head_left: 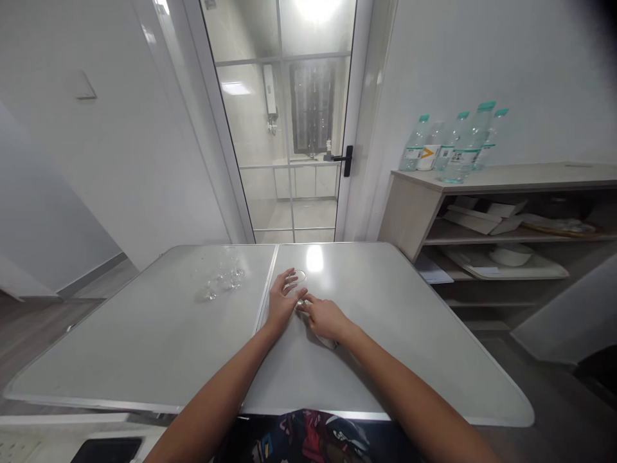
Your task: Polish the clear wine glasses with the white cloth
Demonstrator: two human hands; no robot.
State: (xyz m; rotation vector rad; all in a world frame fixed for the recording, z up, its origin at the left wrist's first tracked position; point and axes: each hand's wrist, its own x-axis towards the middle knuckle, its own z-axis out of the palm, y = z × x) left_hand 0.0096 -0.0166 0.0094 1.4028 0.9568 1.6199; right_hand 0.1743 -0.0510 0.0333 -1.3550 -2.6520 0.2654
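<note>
Near the middle of the table, my left hand is curled around a clear drinking glass. Its round rim shows beyond the fingertips, tipped away from me. My right hand is closed, its fingertips meeting the near end of the glass. From under the right palm a pale, cloth-like piece sticks out; most of it is hidden by that hand. Several more clear glasses stand in a group on the left half of the table, their outlines faint.
The grey-white table has a metal seam down its middle. A glass door is behind it. To the right, a wooden shelf unit carries several plastic bottles. At lower left lies a dark flat object.
</note>
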